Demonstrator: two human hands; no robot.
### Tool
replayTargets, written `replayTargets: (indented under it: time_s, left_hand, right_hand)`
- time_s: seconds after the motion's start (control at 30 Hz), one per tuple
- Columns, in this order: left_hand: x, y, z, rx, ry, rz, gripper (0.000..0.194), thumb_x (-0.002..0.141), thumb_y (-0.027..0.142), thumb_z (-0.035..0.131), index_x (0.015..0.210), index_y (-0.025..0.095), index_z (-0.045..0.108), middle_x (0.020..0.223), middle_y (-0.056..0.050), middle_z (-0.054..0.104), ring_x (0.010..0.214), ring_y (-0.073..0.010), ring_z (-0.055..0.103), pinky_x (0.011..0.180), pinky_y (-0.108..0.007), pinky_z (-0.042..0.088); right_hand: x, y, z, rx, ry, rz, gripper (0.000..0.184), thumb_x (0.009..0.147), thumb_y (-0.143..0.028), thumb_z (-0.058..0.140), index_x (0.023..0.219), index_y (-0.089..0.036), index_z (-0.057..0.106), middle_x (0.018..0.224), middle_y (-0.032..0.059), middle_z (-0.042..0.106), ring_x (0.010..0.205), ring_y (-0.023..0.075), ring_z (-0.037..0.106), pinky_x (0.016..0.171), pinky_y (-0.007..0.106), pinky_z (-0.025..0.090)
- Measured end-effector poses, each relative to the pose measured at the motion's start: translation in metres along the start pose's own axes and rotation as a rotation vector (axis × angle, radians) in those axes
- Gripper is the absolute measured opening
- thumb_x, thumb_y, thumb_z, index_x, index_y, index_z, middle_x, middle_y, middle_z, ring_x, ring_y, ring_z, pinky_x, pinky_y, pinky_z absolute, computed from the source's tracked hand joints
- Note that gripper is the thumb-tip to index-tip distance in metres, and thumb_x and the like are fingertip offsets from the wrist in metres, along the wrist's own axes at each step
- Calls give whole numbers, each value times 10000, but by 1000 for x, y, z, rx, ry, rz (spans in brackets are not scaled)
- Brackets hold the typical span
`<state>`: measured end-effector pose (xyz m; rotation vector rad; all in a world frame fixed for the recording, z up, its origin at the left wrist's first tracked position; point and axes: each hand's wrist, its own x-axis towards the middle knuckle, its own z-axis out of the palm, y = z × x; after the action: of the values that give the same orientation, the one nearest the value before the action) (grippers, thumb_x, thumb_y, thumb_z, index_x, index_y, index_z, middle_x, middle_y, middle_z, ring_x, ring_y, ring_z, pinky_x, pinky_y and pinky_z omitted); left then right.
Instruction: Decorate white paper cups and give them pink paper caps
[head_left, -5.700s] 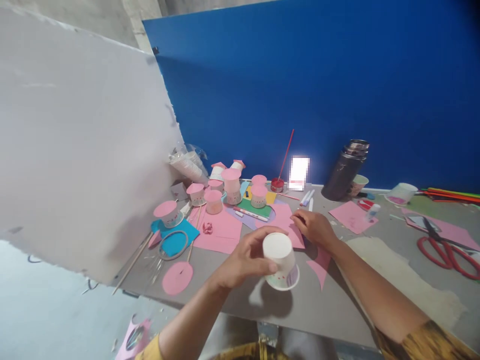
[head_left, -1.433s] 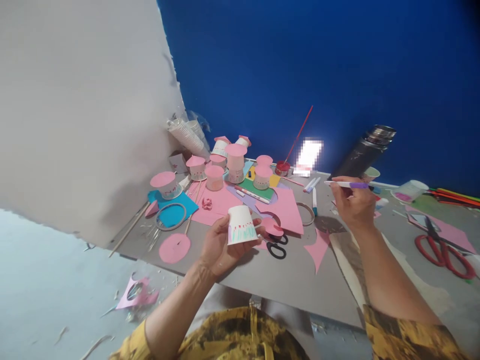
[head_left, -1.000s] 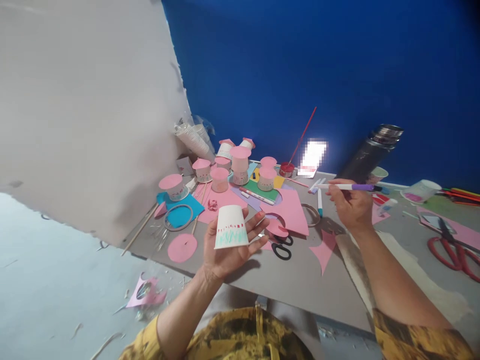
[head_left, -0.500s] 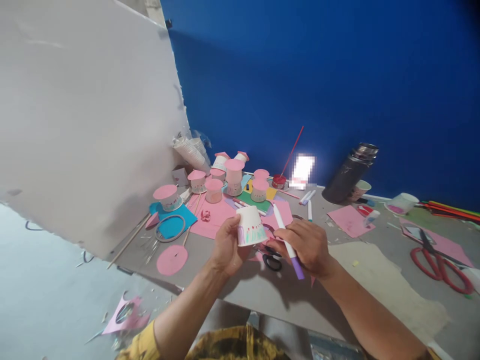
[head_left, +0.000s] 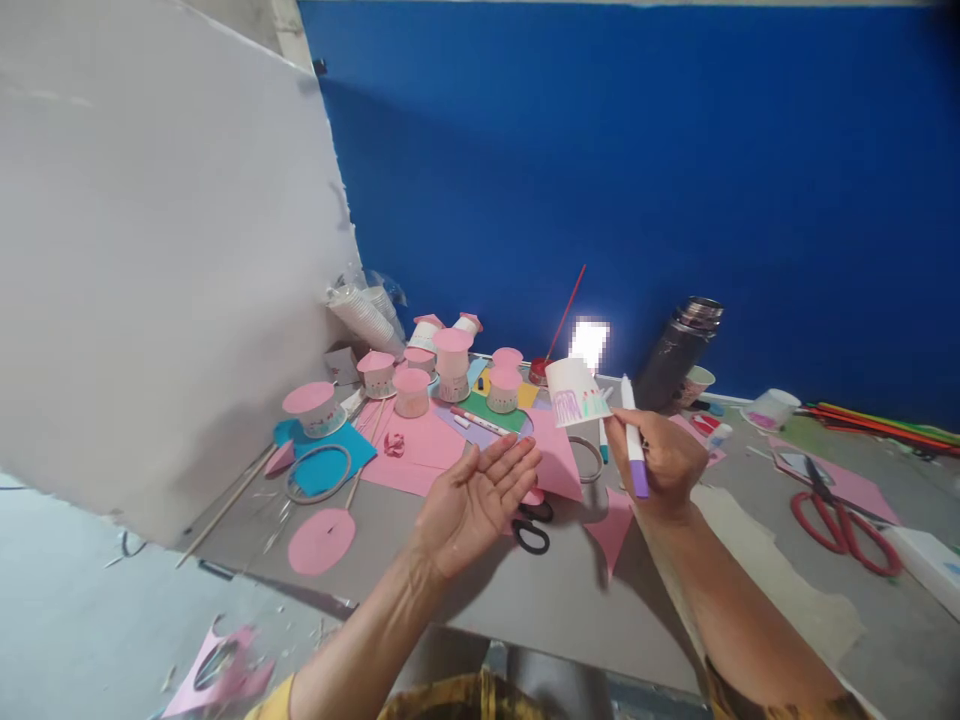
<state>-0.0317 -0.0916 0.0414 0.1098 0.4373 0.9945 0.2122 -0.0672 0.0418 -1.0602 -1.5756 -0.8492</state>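
My right hand (head_left: 660,455) is closed on a white marker with a purple end (head_left: 634,440) and also grips the rim of a paper cup (head_left: 574,392). The cup is upside down, with purple, green and red drawing near its rim. My left hand (head_left: 476,505) is open, palm up, with nothing in it. Just beyond its fingers lies a pink paper sheet (head_left: 553,455). Black-handled scissors (head_left: 532,530) lie partly hidden beside the left hand. A pink paper scrap (head_left: 611,528) rests below the right hand.
Several decorated cups with pink paper tops (head_left: 453,360) stand at the back left. A dark flask (head_left: 679,350) leans by the blue board (head_left: 600,180). Red-handled scissors (head_left: 844,530) lie on the right. A grey ring (head_left: 319,472) lies on blue paper, near a pink disc (head_left: 321,542).
The right hand came back with a marker from the far right. The cup has passed from my left hand to my right, and my left hand has opened.
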Motion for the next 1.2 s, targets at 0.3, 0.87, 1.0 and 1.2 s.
replayTargets:
  time_s: [0.3, 0.87, 1.0, 1.2]
  left_hand:
    - [16, -29, 12, -9, 1, -83, 134, 985, 158, 582, 1047, 90, 680, 977, -103, 762, 727, -146, 727, 610, -232, 581]
    - [27, -14, 1, 34, 138, 239, 102, 818, 37, 636, 753, 104, 677, 807, -98, 722, 740, -173, 693, 667, -273, 591]
    - [29, -16, -10, 105, 145, 245, 72, 806, 48, 648, 798, 84, 710, 867, -140, 752, 800, -207, 722, 769, -325, 624]
    - [31, -20, -14, 119, 184, 205, 100, 814, 43, 630, 807, 68, 727, 850, -160, 774, 792, -223, 745, 780, -335, 638]
  right_hand:
    - [-2, -22, 4, 86, -64, -12, 112, 908, -174, 725, 797, -181, 715, 645, 27, 734, 538, 146, 653, 561, 280, 429]
    - [7, -22, -12, 461, -158, 150, 236, 1044, -319, 540, 1125, -194, 724, 762, 35, 737, 660, 176, 701, 626, 289, 541]
    - [9, -28, -20, 571, -213, 297, 283, 1042, -400, 531, 1094, -207, 731, 749, 28, 718, 624, 167, 671, 556, 274, 527]
    - [5, -41, -19, 449, -207, 306, 82, 945, -294, 683, 935, -214, 692, 743, 4, 741, 584, 143, 690, 545, 230, 543]
